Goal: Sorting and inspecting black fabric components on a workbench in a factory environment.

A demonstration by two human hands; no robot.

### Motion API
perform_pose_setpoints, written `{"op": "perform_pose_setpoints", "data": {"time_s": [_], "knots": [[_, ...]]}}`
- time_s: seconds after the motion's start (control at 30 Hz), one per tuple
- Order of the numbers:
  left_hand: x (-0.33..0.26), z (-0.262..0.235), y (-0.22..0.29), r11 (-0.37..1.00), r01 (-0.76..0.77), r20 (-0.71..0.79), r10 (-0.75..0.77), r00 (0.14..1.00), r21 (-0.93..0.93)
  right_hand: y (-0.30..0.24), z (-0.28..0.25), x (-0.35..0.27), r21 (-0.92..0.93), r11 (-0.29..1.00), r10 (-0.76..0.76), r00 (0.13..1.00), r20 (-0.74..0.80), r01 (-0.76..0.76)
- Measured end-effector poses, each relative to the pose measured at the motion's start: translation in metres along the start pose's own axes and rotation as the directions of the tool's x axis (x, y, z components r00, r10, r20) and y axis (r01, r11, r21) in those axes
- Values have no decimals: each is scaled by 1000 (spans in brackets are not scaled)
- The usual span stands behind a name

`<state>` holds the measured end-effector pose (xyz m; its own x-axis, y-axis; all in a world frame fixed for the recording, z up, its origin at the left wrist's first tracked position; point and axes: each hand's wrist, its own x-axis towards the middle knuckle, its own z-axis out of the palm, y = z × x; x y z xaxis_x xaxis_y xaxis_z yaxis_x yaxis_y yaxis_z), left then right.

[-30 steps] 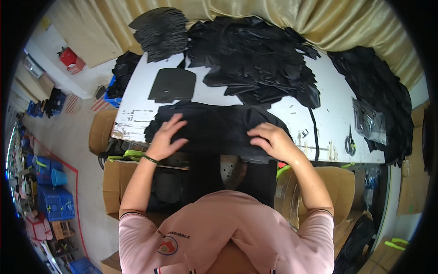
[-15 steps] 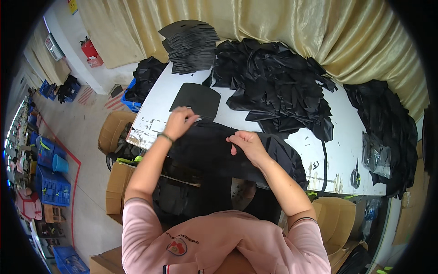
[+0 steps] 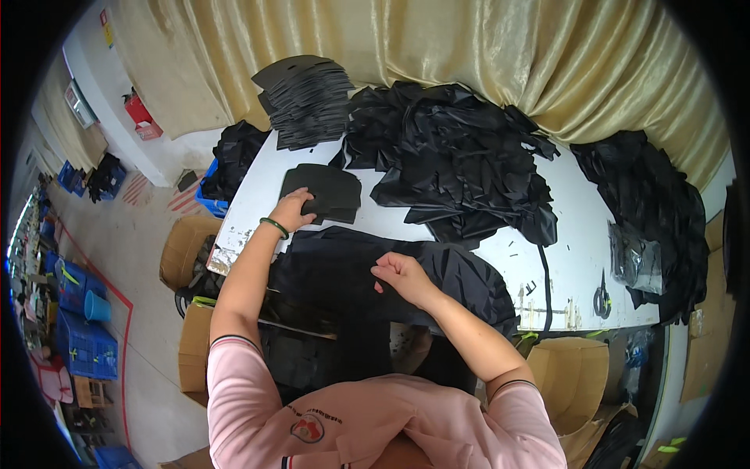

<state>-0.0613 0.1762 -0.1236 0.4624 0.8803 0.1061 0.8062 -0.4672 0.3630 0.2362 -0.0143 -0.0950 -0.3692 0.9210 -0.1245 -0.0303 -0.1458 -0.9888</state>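
My left hand (image 3: pixel 292 209) rests on the left part of a dark grey, curved-edged panel (image 3: pixel 332 187), with its fingers apart. Another panel edge shows beneath it at the lower right. A piece of black fabric (image 3: pixel 328 262) lies along the near side of the table and hangs over its edge. Above this fabric, my right hand (image 3: pixel 402 277) is closed with thumb and fingers pinched together. Whatever it may hold is too small to make out.
A tall stack of dark panels (image 3: pixel 308 105) stands at the back left. Heaps of black fabric (image 3: pixel 461 164) cover the middle back and far right. Black scissors (image 3: pixel 601 297) and a clear plastic bag (image 3: pixel 634 258) lie at the right. Cardboard boxes (image 3: pixel 574 375) stand below the table.
My left hand has moved from the fabric's upper edge onto the panel, and its fingers have spread. My right hand stays pinched over the fabric. The view has shifted slightly.
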Motion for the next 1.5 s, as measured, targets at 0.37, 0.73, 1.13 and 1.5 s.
{"op": "perform_pose_setpoints", "data": {"time_s": [0.37,0.73,1.13,1.5], "knots": [[-92,-4,191,568,-249,-335,-50,941,-785,-48,14,9,117,952,-263,950,-166,284],[-90,-70,206,769,-591,-355,638,684,243,-105,-60,-88,495,854,-326,907,268,161],[-123,-76,181,167,-517,-534,-437,724,-839,-8,-111,-145,277,961,112,937,-331,-17],[-164,10,2,735,126,-577,-615,538,-666,21,-137,-193,80,940,319,766,-558,-333]]}}
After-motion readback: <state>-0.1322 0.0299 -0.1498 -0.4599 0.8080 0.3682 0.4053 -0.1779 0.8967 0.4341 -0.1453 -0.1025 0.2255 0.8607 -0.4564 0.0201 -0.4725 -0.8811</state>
